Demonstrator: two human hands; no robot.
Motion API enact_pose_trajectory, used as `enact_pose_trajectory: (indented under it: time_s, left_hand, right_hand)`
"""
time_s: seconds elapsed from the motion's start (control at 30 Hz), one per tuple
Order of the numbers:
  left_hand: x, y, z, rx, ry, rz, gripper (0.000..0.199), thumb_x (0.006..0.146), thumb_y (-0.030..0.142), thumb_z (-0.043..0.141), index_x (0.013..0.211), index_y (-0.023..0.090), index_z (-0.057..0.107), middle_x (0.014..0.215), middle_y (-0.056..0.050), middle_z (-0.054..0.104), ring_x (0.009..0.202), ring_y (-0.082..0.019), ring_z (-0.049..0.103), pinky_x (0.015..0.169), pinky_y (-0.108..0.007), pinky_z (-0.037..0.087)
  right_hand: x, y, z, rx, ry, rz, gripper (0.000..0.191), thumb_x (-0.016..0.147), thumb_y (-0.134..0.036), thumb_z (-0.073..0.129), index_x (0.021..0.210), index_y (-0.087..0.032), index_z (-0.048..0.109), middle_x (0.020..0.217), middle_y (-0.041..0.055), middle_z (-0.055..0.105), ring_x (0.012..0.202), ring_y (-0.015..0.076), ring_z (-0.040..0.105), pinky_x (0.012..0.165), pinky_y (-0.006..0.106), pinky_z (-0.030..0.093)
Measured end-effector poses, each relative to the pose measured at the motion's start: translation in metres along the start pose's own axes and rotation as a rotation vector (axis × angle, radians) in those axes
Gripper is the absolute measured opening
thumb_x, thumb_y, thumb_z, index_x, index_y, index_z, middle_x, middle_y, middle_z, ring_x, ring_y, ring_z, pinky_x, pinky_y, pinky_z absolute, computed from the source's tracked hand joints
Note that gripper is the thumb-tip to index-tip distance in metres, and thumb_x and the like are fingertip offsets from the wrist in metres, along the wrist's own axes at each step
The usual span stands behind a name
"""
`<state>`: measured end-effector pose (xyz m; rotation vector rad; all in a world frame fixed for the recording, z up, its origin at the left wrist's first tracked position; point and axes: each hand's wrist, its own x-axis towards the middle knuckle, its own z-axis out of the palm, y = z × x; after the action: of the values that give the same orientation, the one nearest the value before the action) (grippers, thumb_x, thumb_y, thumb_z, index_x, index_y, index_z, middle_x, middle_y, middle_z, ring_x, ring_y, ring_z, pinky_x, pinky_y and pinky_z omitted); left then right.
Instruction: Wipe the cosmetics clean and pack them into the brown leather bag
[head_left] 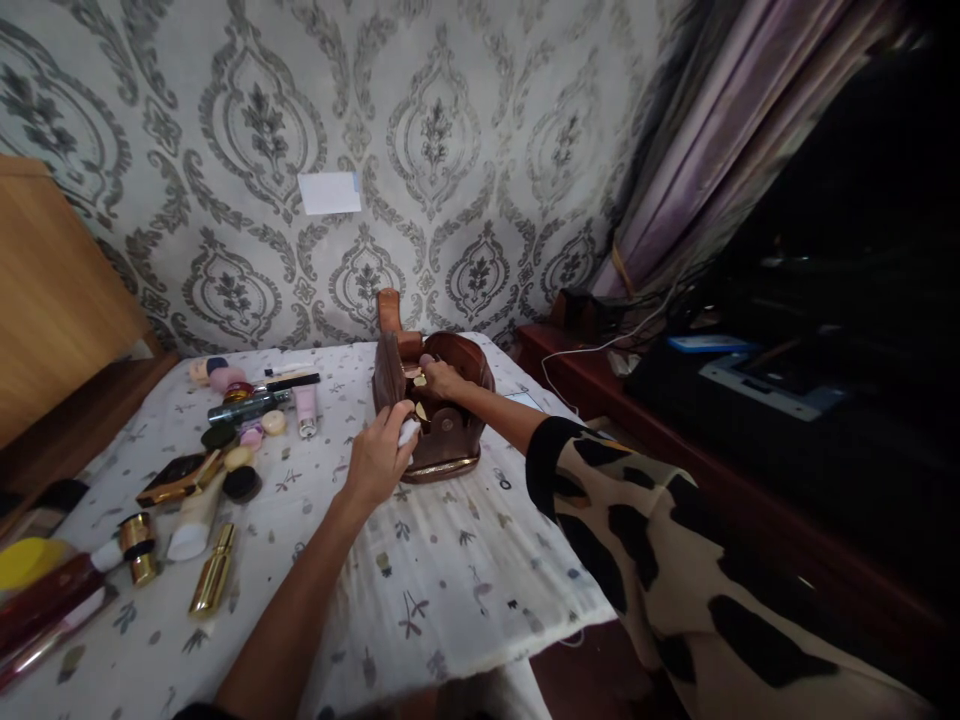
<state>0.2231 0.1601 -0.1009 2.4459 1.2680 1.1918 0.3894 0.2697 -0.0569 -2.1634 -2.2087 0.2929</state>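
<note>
A brown leather bag [448, 445] stands on the cloth-covered table, its top unzipped and a flap raised at the back. Inside it I see small gold and pale items, too small to name. My left hand [379, 455] is closed at the bag's near left edge, with a small white object [409, 432] between thumb and fingers. Reaching into the opening from the right, my right hand [442, 381] has its fingers bent together beside a small pinkish item [426, 360]. What those fingertips grip is largely hidden.
Cosmetics lie spread on the left: a pink tube [306, 408], a gold lipstick-like tube [213, 572], a cream tube [196, 515], a black round lid [241, 484] and several others. A patterned wall rises behind. To the right are a dark red cabinet [559, 375] and a white cable [600, 345].
</note>
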Motion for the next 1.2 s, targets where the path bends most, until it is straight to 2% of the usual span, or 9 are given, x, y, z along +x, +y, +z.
enact_pose_trajectory:
  time_s: [0.23,0.53,0.77,0.97,1.1,1.2]
  left_hand:
    - [0.0,0.0,0.0,-0.007,-0.001,-0.005,0.023,0.099,0.026,0.043,0.12,0.023,0.051,0.11,-0.006,0.067,0.1,-0.021,0.066,0.085,-0.031,0.051]
    - [0.001,0.001,-0.001,0.017,-0.012,-0.009,0.023,0.099,0.027,0.042,0.12,0.023,0.051,0.105,-0.005,0.067,0.09,-0.02,0.067,0.078,-0.03,0.05]
    - [0.0,-0.001,0.002,0.013,-0.007,-0.011,0.027,0.099,0.027,0.042,0.124,0.022,0.05,0.11,-0.007,0.067,0.096,-0.022,0.067,0.082,-0.032,0.051]
    - [-0.001,-0.003,0.002,0.018,-0.004,-0.004,0.027,0.099,0.027,0.042,0.124,0.022,0.05,0.111,-0.008,0.067,0.097,-0.024,0.067,0.083,-0.034,0.051]
    - [-0.001,-0.003,0.003,0.012,-0.002,0.002,0.026,0.099,0.027,0.042,0.123,0.022,0.049,0.11,-0.007,0.067,0.097,-0.023,0.067,0.083,-0.034,0.051]
    - [0.0,-0.004,0.003,0.006,-0.003,0.007,0.025,0.099,0.027,0.043,0.122,0.022,0.049,0.11,-0.007,0.067,0.097,-0.023,0.067,0.082,-0.033,0.051]
  right_hand:
    - [-0.004,-0.001,-0.003,-0.023,0.002,-0.009,0.064,0.082,-0.044,0.071,0.135,-0.018,0.045,0.133,0.0211,0.059,0.121,0.0365,0.06,0.089,0.039,0.052]
    - [-0.006,-0.003,-0.017,-0.044,-0.039,-0.033,0.058,0.078,-0.038,0.076,0.128,-0.016,0.058,0.127,0.0193,0.065,0.117,0.0343,0.064,0.087,0.036,0.053]
    - [-0.007,-0.009,-0.004,-0.006,0.024,-0.016,0.053,0.088,-0.035,0.066,0.134,-0.014,0.053,0.13,0.0205,0.063,0.119,0.033,0.063,0.089,0.033,0.052]
    - [-0.008,-0.006,0.001,0.016,0.066,-0.034,0.065,0.086,-0.035,0.069,0.142,-0.014,0.043,0.136,0.0213,0.057,0.122,0.0325,0.06,0.09,0.033,0.051]
    - [-0.003,-0.004,0.001,0.002,0.056,-0.033,0.066,0.085,-0.034,0.071,0.14,-0.011,0.044,0.134,0.0222,0.058,0.121,0.0326,0.061,0.091,0.032,0.05]
    - [-0.002,-0.002,-0.001,-0.01,0.046,-0.034,0.075,0.078,-0.039,0.078,0.14,-0.012,0.045,0.135,0.0218,0.057,0.123,0.0328,0.059,0.092,0.032,0.049]
